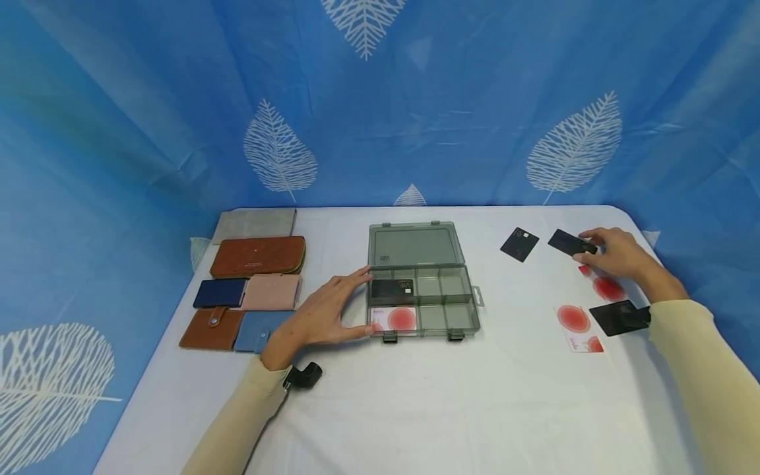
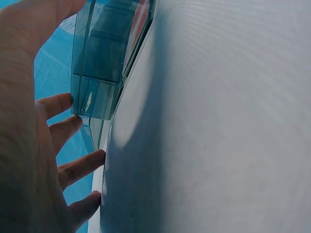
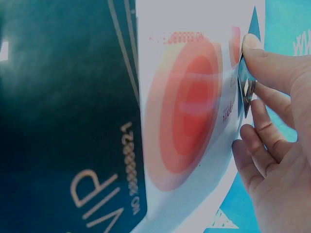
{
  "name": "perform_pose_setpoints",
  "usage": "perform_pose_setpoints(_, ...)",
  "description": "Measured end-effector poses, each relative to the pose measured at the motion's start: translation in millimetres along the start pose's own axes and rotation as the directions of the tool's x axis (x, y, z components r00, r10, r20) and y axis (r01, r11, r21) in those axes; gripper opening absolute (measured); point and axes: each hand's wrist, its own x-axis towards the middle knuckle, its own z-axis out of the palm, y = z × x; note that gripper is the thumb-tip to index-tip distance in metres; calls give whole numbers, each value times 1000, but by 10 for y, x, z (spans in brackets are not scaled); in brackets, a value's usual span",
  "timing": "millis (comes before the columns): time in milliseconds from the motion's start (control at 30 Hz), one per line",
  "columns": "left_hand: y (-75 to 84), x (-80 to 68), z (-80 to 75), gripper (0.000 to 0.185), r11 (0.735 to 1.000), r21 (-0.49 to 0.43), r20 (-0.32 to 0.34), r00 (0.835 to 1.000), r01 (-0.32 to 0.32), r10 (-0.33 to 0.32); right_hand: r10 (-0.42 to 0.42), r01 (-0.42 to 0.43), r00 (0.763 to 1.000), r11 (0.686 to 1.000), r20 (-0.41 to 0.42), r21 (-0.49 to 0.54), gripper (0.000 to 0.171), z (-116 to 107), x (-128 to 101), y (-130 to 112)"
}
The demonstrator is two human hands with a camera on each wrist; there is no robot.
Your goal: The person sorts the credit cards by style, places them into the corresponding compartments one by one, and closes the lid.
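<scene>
Head view, left third of frame: six wallets (image 1: 252, 280) lay in a block on the white table (image 1: 415, 409); just right of them the left hand (image 1: 323, 310) rested with fingers straight and relaxed against the left wall of the clear organiser box (image 1: 423, 290), grasping nothing; box lid lay open toward the back, one black VIP card (image 1: 392, 288) and one red-circle card (image 1: 394, 318) sat in its left compartments. Right third: the right hand (image 1: 614, 254) pinched a black card (image 1: 569, 242) by its right end, long axis running left-right in frame; box lay well to the left of that grip, nothing standing between; loose cards lay around the hand, one black card (image 1: 519, 244) to its left, red-circle cards (image 1: 578, 328) and another black card (image 1: 617, 317) below.
</scene>
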Motion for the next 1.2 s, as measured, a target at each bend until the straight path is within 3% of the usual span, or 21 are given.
perform_pose_setpoints(233,17,11,10,103,1000,-3,0,1000,-12,12,11,-8,998,999,-61,46,73,-3,-70,-21)
perform_pose_setpoints(367,22,9,13,103,1000,-3,0,1000,-9,9,37,-35,995,999,-88,22,63,-9,-114,-109)
perform_pose_setpoints(500,28,14,19,104,1000,4,-2,1000,-12,12,34,-30,982,999,-185,25,46,28,-161,-218)
perform_pose_setpoints(667,45,13,22,104,1000,6,5,1000,-8,8,31,-3,958,995,-286,98,41,101,-254,-437)
perform_pose_setpoints(900,46,2,30,104,1000,5,-3,1000,-6,6,-39,97,930,985,-365,142,37,212,-336,-899)
perform_pose_setpoints(1200,30,11,63,102,999,13,-30,999,-30,31,-261,332,887,934,-381,133,29,484,-381,-1599)
